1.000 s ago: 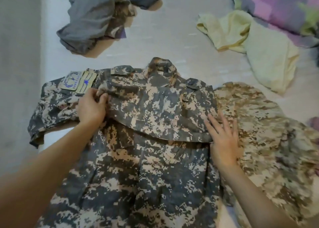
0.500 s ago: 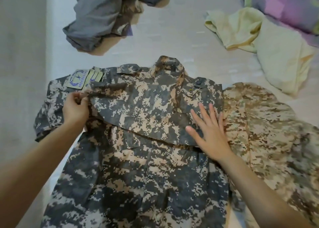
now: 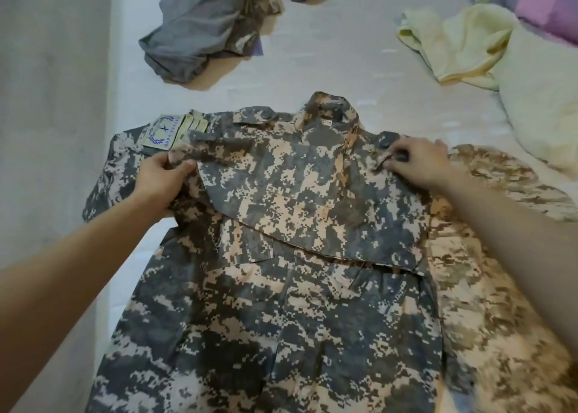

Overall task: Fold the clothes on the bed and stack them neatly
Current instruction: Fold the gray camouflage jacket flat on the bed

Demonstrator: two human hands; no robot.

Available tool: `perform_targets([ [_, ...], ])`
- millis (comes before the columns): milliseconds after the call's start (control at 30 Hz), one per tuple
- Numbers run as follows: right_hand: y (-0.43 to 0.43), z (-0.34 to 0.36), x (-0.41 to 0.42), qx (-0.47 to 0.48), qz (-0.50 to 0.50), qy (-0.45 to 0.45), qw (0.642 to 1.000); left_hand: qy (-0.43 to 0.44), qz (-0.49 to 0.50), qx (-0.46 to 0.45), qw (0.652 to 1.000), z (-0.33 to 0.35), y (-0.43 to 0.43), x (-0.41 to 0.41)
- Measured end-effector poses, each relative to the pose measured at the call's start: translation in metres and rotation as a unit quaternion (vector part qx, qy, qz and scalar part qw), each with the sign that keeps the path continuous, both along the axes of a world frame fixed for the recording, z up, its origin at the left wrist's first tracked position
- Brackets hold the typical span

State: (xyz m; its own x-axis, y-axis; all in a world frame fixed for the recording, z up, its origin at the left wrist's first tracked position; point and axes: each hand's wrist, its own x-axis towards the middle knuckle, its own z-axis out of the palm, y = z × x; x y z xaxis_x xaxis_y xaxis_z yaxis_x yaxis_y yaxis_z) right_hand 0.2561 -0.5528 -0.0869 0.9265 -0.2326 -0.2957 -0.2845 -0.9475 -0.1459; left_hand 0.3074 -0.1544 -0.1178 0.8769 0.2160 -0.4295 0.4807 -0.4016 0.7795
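As I lean over the bed [image 3: 328, 62], my left hand [image 3: 159, 178] pinches the end of a folded-over panel [image 3: 297, 200] of the grey camouflage jacket [image 3: 281, 303], thumb on top, just below the sleeve patch [image 3: 162, 131]. The jacket lies flat and face up across the near part of the bed, its collar [image 3: 331, 115] pointing away from me and its hem running out of view toward me. The folded-over panel, probably a sleeve, crosses the chest from shoulder to shoulder. At the far end of it my right hand [image 3: 416, 162] has its fingers curled down, nipping the cloth at the right shoulder.

The jacket looks like a light woven cloth with some body. I judge that it is soft enough to fold, firm enough to hold a crease, and not slippery. The shoulder seams and the panel's ends, where I hold it now, seem the best places to grip it.

Past the right shoulder a tan camouflage garment [image 3: 500, 256] lies spread out, its edge touching the jacket or tucked under it. Beyond that lie a pale yellow cloth [image 3: 469, 43] and the corner of a purple blanket [image 3: 547, 3].

I count four pieces:
- one grey jacket
- one tan garment
- one crumpled grey garment [image 3: 194, 31] at the far left of the bed
- one yellow cloth

None is stacked yet.
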Motion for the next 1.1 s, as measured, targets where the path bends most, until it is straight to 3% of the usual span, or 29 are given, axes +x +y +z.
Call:
perform_targets([
  [100,-0.025,0.008,0.005,-0.065,-0.059,-0.060,0.994,-0.094,0.010,0.037,0.995,0.002,-0.011,0.002],
  [200,-0.024,-0.002,-0.007,-0.124,-0.167,-0.033,0.978,-0.037,-0.025,0.097,0.994,-0.008,-0.017,0.010],
  [267,0.002,-0.008,-0.021,-0.123,-0.179,-0.064,0.974,-0.009,-0.045,0.156,0.987,-0.011,-0.016,0.011],
  [367,0.069,-0.013,-0.047,-0.056,-0.076,-0.162,0.982,-0.077,-0.015,0.149,0.986,-0.010,0.000,-0.010],
  [433,0.128,-0.014,-0.064,0.010,-0.009,-0.154,0.988,-0.088,0.040,0.116,0.989,-0.016,0.024,-0.043],
  [500,0.183,-0.020,-0.068,0.059,0.055,-0.121,0.989,-0.050,0.126,0.106,0.985,-0.021,0.060,-0.077],
  [600,0.243,-0.034,-0.044,0.073,0.130,-0.095,0.984,0.092,0.252,0.094,0.959,-0.034,0.116,-0.099],
  [700,0.271,-0.061,-0.019,0.041,0.127,-0.034,0.990,0.203,0.210,0.010,0.957,-0.044,0.142,-0.085],
  [767,0.279,-0.083,-0.017,-0.022,0.118,-0.019,0.993,0.263,0.168,-0.097,0.945,-0.046,0.146,-0.068],
  [833,0.281,-0.098,-0.019,-0.062,0.113,-0.050,0.990,0.295,0.161,-0.233,0.913,-0.051,0.143,-0.049],
  [900,0.281,-0.107,-0.021,-0.071,0.104,-0.076,0.989,0.271,0.198,-0.339,0.879,-0.054,0.135,-0.028],
  [1000,0.280,-0.111,-0.020,-0.063,0.100,-0.084,0.989,0.175,0.310,-0.410,0.840,-0.054,0.128,-0.003],
  [1100,0.280,-0.112,-0.019,-0.061,0.103,-0.080,0.990,0.100,0.332,-0.327,0.879,-0.037,0.141,0.002],
])
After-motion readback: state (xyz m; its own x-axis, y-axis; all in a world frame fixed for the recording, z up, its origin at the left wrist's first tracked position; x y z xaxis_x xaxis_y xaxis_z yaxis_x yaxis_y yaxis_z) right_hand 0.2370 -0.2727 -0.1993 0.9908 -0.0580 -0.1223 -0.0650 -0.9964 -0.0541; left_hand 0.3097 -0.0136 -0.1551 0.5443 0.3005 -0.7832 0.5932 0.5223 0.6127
